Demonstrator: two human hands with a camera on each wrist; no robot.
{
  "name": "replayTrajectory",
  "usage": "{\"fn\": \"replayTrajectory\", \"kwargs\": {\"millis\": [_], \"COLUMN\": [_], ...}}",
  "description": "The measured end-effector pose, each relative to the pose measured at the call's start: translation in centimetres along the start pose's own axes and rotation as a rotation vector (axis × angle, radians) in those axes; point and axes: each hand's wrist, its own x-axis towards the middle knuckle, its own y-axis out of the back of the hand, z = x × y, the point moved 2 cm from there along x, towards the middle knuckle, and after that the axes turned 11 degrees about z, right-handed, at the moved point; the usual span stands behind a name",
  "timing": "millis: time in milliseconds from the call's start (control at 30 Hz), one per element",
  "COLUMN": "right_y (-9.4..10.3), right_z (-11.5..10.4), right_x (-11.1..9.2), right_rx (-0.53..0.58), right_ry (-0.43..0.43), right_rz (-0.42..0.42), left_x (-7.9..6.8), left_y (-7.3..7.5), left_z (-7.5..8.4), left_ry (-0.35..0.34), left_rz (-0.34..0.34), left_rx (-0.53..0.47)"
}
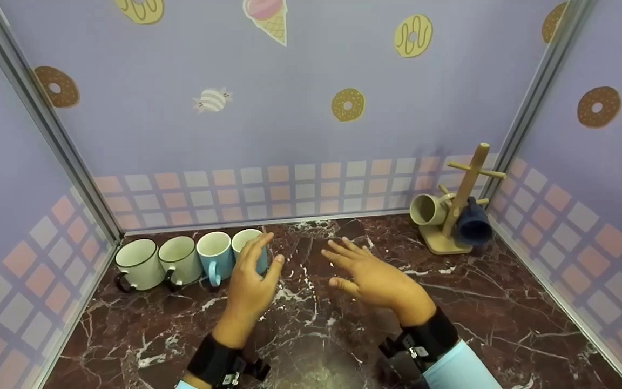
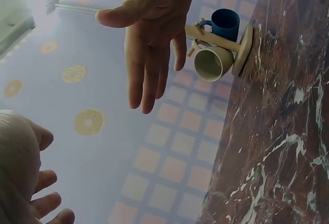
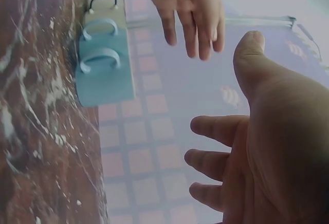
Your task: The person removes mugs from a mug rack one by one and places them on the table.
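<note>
Both hands hover above the table with fingers extended and hold nothing. In the head view my left hand (image 1: 250, 281) is in front of the right end of a mug row, partly covering a blue mug (image 1: 241, 237). Beside that stands another blue mug (image 1: 219, 262), then two whitish mugs with dark rims and black handles, a nearer one (image 1: 181, 259) and an outer one (image 1: 141, 265). My right hand (image 1: 378, 278) is over the middle right, apart from everything. Nearest to it, a wooden mug stand (image 1: 465, 189) bears a cream mug (image 1: 426, 209) and a dark blue mug (image 1: 473, 224).
The dark red marbled tabletop (image 1: 311, 346) is enclosed by a purple back wall (image 1: 300, 135) and side walls with printed sweets and tiles. Metal posts run up the two rear corners. Bare upper pegs (image 1: 492, 174) stick out of the stand.
</note>
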Motion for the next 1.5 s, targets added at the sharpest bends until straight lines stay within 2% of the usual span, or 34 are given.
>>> {"fn": "replayTrajectory", "kwargs": {"millis": [167,333,467,600,867,1133,1267,1500], "right_y": [1.1,1.7,2.1,2.5,3.3,4.5,5.3,7.3], "right_z": [1.2,2.3,3.2,4.2,6.5,8.5,9.4,10.9], "right_x": [-0.4,-0.4,-0.3,-0.3,-0.7,-1.3,-1.8,-2.1], "right_rx": [0.004,-0.070,-0.118,-0.115,-0.104,-0.080,-0.083,-0.058], "right_ry": [-0.057,-0.153,-0.218,-0.259,-0.305,-0.365,-0.406,-0.424], "right_rz": [0.047,0.092,0.112,0.121,0.166,0.184,0.200,0.237], "left_x": [-0.3,-0.9,-1.4,-2.0,-3.1,-3.6,-4.2,-5.2], "left_y": [-0.2,-0.5,-0.8,-1.1,-1.7,-2.1,-2.8,-3.9], "left_z": [1.0,1.8,2.2,2.5,3.1,3.2,3.6,4.4], "left_ry": [-0.103,-0.151,-0.174,-0.204,-0.198,-0.195,-0.215,-0.261], "left_rz": [-0.117,-0.214,-0.287,-0.354,-0.502,-0.557,-0.599,-0.656], "left_rx": [0.138,0.217,0.271,0.319,0.319,0.321,0.339,0.364]}}
